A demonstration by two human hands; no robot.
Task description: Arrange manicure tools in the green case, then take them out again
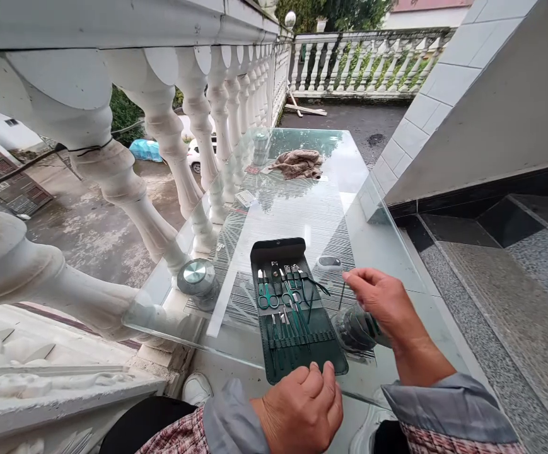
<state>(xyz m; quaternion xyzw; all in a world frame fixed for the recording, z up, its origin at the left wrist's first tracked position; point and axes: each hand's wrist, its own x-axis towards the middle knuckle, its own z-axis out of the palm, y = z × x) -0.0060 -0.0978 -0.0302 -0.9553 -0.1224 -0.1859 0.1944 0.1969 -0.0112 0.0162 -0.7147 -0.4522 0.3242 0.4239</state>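
A dark green manicure case (321, 353) lies unfolded on the glass table. Scissors (268, 297), nail clippers (290, 272) and several slim metal tools (289, 323) sit in its loops. To the right of the case, my right hand (380, 302) pinches a thin dark manicure tool (342, 294), which points downward above the table. What its tip is like is too small to tell. At the near edge of the case, my left hand (302, 407) is closed with fingers curled; anything inside it is hidden.
The glass tabletop (349, 157) rests on round metal-capped legs (195, 272). A crumpled brown cloth (297, 164) lies at its far end, and a grey oval object (329, 261) shows beyond the case. A white balustrade (155, 120) runs along the left; stairs (501, 265) rise at right.
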